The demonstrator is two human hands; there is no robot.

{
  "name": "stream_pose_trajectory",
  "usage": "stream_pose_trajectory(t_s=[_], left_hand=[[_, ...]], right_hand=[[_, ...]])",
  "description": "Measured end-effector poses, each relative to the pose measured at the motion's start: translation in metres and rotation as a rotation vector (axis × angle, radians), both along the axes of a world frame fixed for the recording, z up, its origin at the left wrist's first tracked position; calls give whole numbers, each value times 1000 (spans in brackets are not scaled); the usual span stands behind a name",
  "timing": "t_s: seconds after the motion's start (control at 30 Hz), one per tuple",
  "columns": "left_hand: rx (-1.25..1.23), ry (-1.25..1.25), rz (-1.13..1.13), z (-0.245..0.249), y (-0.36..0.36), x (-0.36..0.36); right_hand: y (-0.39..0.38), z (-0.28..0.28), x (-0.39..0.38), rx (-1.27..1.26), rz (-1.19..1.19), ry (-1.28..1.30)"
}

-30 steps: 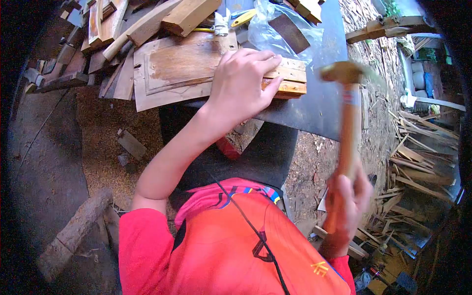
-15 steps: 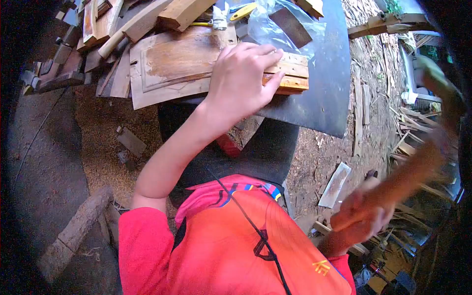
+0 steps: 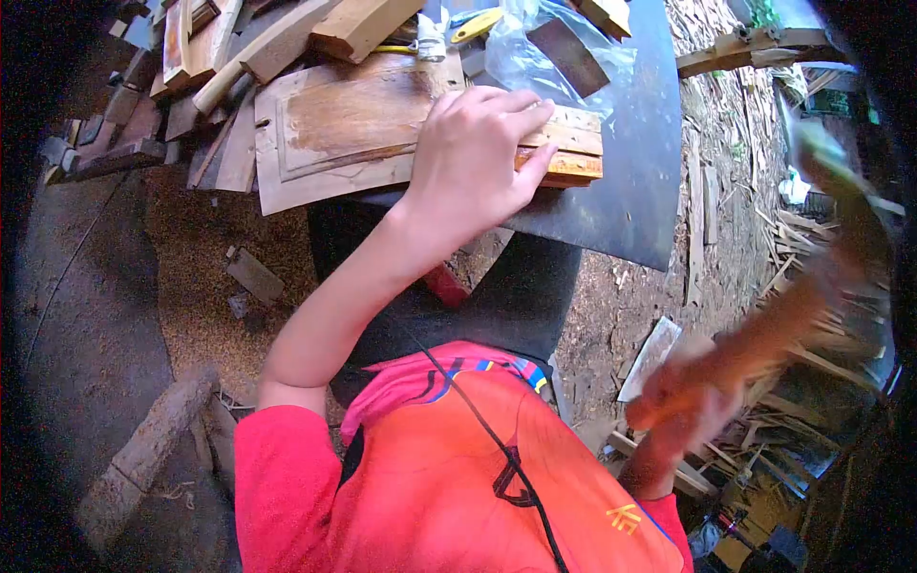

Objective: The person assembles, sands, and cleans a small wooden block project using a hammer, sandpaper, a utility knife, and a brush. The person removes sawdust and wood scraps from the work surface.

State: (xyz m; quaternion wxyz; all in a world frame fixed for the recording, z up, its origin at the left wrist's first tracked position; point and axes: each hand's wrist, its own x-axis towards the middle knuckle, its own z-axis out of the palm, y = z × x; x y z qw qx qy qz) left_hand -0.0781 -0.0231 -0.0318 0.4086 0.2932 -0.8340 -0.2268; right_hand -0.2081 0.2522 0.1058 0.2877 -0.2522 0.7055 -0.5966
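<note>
My left hand (image 3: 478, 148) presses down at the right end of a varnished wooden panel (image 3: 349, 110) with a grooved frame. Its fingers curl over the light wood strips (image 3: 576, 134) there, and the thumb lies along their near side. Off to the right, away from the bench, my right hand (image 3: 693, 396) is closed around the thick handle of a wooden-handled tool (image 3: 783, 320). The handle slants up to the right, and a crosswise head sits at its far end, smeared by motion.
The panel lies on a dark bench top (image 3: 635, 181). Wood blocks (image 3: 363, 24), a plastic bag (image 3: 521, 62) and a yellow-handled brush (image 3: 476, 25) lie behind it. A log (image 3: 148, 449) is on the ground at left; scrap wood (image 3: 793, 411) litters the right.
The tool in my right hand has swung slightly down and left, blurred. My left hand stays in place on the panel.
</note>
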Motion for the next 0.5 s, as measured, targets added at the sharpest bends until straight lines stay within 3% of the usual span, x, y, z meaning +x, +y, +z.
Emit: stream_pose_trajectory(t_s=[0.07, 0.13, 0.17, 0.23, 0.3, 0.37, 0.43, 0.47, 0.5], left_hand=[[-8, 17, 5, -3, -1, 0], [-16, 29, 2, -2, -2, -3], [-16, 29, 7, -2, -3, -3], [6, 18, 1, -4, 4, -1], [-5, 16, 6, -1, 0, -1], [-4, 22, 3, 0, -1, -1], [-3, 18, 4, -1, 1, 0], [-8, 15, 9, -2, 1, 0], [-15, 13, 12, -2, 0, -2]], right_hand=[[-15, 2, -9, 482, 172, 105], [-22, 12, 0, 473, 163, 77], [-7, 8, -2, 279, 90, 138], [35, -4, -12, -28, 3, 11], [41, -13, -25, -304, -2, -336], [36, -14, -21, -128, 49, -175], [1, -14, -16, 402, 156, 177], [-25, 0, 2, 477, 155, 35], [-24, 8, 7, 411, 108, 85]])
